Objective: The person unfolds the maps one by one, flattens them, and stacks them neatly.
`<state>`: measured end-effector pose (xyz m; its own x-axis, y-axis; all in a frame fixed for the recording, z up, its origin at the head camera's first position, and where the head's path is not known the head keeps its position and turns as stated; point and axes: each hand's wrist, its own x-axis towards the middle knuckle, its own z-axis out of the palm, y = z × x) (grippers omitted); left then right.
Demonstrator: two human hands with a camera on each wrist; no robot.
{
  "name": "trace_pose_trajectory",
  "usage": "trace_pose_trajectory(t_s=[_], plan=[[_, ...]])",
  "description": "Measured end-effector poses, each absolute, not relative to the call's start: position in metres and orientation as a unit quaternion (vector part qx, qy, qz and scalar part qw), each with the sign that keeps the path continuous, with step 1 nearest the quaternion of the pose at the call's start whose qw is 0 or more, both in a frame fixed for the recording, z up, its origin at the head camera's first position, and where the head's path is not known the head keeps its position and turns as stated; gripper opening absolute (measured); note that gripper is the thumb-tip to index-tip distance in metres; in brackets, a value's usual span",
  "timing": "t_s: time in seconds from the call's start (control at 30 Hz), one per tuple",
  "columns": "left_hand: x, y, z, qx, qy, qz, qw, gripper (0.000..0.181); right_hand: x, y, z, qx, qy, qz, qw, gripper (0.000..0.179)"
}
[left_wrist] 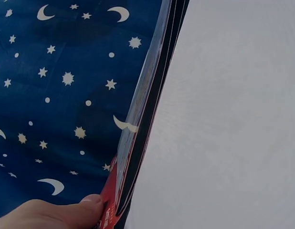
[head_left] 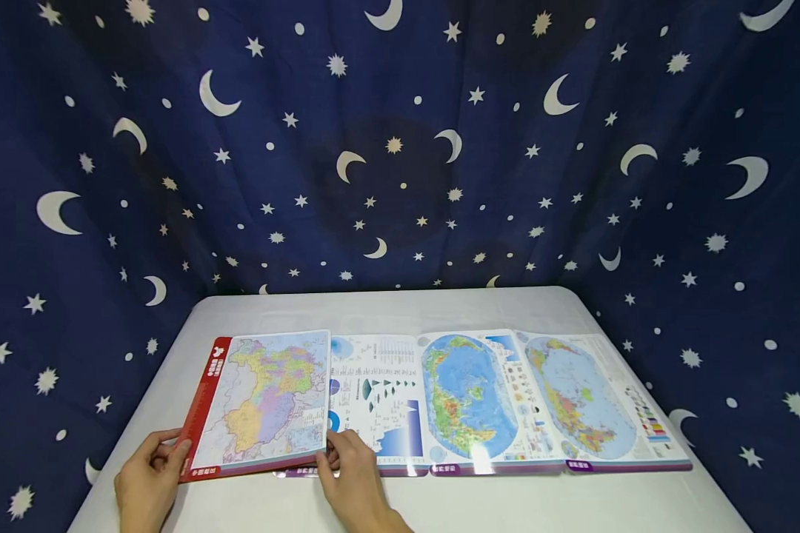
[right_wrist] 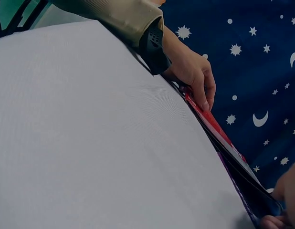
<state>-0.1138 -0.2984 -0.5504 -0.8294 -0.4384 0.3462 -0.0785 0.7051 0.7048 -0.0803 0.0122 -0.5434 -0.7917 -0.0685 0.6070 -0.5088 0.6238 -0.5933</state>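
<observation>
A red-bordered folded map [head_left: 267, 400] is on the left part of the table, slightly raised at its near edge and overlapping a purple-edged fold-out world map [head_left: 470, 400]. At the red map's lower left corner my left hand [head_left: 150, 474] pinches the red border, thumb on top. My right hand [head_left: 355, 474] pinches its lower right corner, fingers partly hidden by the sheet. In the left wrist view, several layers of the red map [left_wrist: 109, 205] show edge-on beside the left thumb. Both the left hand [right_wrist: 193, 71] and the right hand [right_wrist: 287, 195] appear in the right wrist view.
A white table [head_left: 387, 314] bears both maps. The fold-out map stretches in several panels to the table's right side. A dark blue curtain [head_left: 400, 148] with moons and stars surrounds the table at the back and sides.
</observation>
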Motion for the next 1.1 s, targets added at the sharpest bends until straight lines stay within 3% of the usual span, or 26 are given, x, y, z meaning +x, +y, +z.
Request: trace_pose_trajectory(t_s=[0.33, 0.87, 1.1], plan=[[-0.113, -0.286, -0.551, 0.124, -0.9, -0.359, 0.215, 0.024, -0.079, 0.027, -0.541, 0.121, -0.876, 0.347, 0.313, 0.021], [-0.111, -0.278, -0.551, 0.065, -0.915, -0.349, 0.192, 0.034, -0.083, 0.037, -0.539, 0.078, -0.887, 0.349, 0.293, 0.021], [-0.111, -0.278, -0.552, 0.048, -0.918, -0.346, 0.19, 0.035, -0.086, 0.043, -0.541, 0.033, -0.873, 0.436, 0.216, 0.027]])
